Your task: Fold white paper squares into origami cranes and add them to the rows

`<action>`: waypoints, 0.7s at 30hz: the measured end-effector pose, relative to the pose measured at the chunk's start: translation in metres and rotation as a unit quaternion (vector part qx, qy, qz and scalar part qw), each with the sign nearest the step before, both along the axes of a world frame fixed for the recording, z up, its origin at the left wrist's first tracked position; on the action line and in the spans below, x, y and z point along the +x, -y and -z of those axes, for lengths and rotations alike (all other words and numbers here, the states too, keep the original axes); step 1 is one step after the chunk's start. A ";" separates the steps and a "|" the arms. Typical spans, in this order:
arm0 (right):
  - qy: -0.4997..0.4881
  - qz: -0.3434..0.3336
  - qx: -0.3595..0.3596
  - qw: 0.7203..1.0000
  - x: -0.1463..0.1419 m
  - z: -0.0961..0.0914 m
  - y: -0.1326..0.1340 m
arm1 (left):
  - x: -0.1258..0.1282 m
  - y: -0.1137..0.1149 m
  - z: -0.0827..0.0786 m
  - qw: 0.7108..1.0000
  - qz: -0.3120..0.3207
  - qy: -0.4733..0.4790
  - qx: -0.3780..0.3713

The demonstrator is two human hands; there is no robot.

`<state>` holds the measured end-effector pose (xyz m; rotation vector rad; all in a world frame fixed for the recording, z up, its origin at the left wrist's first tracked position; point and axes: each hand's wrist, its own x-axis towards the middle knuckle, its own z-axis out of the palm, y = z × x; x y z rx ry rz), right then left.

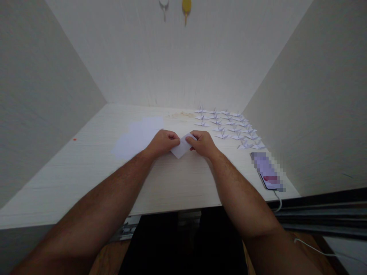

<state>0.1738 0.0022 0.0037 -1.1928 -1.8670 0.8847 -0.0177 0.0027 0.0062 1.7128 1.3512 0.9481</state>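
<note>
A small folded piece of white paper [179, 151] is held between my two hands, just above the middle of the table. My left hand [164, 142] pinches its left corner between thumb and fingers. On the other side, my right hand [203, 143] grips the upper right part, thumb on top and fingers curled behind. The paper looks like a tilted square with one corner pointing toward me. Beyond my left hand lie overlapping sheets of white paper [137, 133]. Several folded paper cranes [235, 130] stand in rows past my right hand.
A phone [268, 172] with a white cable [278, 202] lies near the table's right edge. Walls enclose the table [177, 187] at the back and both sides. A small red spot [75, 139] marks the left side. Two hooks [186, 7] hang on the back wall.
</note>
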 end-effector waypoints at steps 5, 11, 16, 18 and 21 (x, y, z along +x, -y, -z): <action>0.013 -0.003 0.015 1.000 0.001 0.001 0.000 | -0.001 -0.001 0.001 1.000 0.020 0.002 -0.011; -0.039 -0.048 -0.030 0.998 0.001 0.001 0.001 | -0.003 -0.003 0.003 0.998 0.000 0.039 -0.042; -0.110 -0.052 -0.068 0.990 -0.001 0.002 0.002 | -0.004 -0.004 0.003 0.995 -0.019 0.069 -0.072; -0.138 -0.050 -0.074 0.986 -0.002 0.003 0.001 | -0.003 -0.003 0.002 0.992 -0.028 0.090 -0.081; -0.162 -0.056 -0.072 0.983 -0.003 0.005 0.000 | -0.001 -0.002 0.000 0.985 -0.037 0.137 -0.100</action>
